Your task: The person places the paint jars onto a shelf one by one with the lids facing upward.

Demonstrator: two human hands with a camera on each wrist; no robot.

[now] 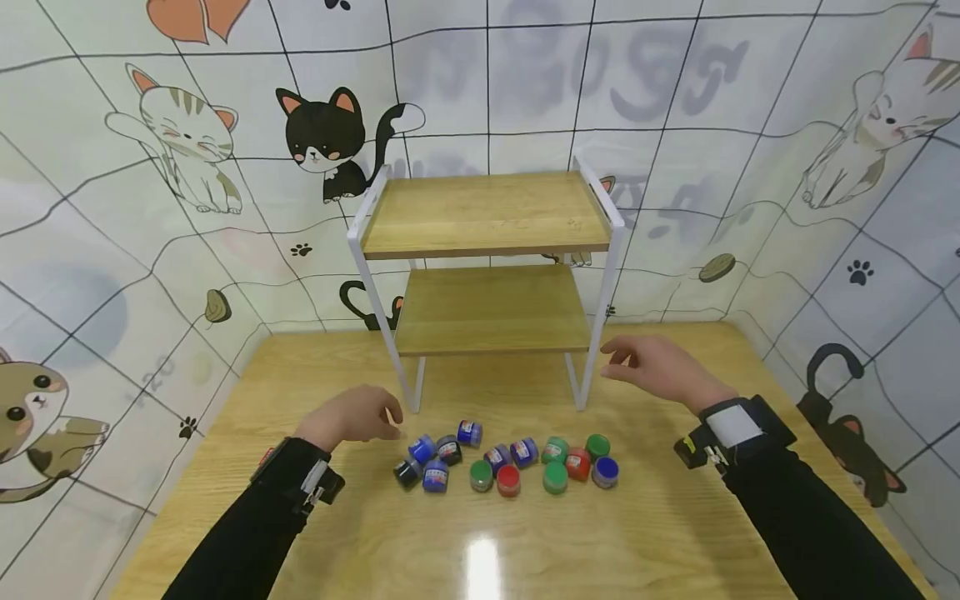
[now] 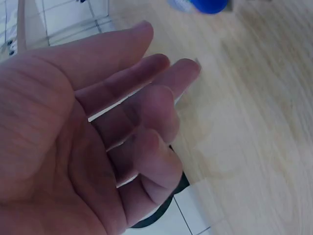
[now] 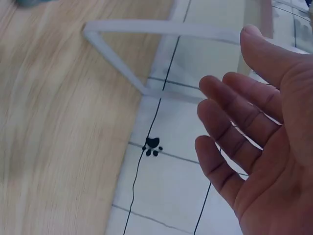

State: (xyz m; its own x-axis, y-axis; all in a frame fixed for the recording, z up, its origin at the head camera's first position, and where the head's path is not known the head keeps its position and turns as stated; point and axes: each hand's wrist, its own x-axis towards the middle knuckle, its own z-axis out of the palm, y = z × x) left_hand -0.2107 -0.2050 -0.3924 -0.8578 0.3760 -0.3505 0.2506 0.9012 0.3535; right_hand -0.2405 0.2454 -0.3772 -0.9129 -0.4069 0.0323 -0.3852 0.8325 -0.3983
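Observation:
My left hand (image 1: 354,418) hovers over the table just left of a cluster of small paint jars (image 1: 436,476). Its fingers curl loosely with nothing between them, and the palm (image 2: 44,147) faces the left wrist camera. Beside the right legs of a two-tier shelf (image 1: 491,212) is my right hand (image 1: 663,367), fingers relaxed and holding nothing. In the right wrist view its bent fingers (image 3: 230,127) overlap the white frame (image 3: 146,27). The jars have blue, black, green and red lids; a red one (image 1: 508,480) lies mid-row, a blue-lidded one (image 1: 605,472) at the right end.
The shelf stands at the back of the wooden table (image 1: 420,550), with wooden boards and a white frame. Its lower board (image 1: 491,308) hangs above the tabletop. A cat-patterned wall covering (image 1: 487,92) encloses the back and both sides.

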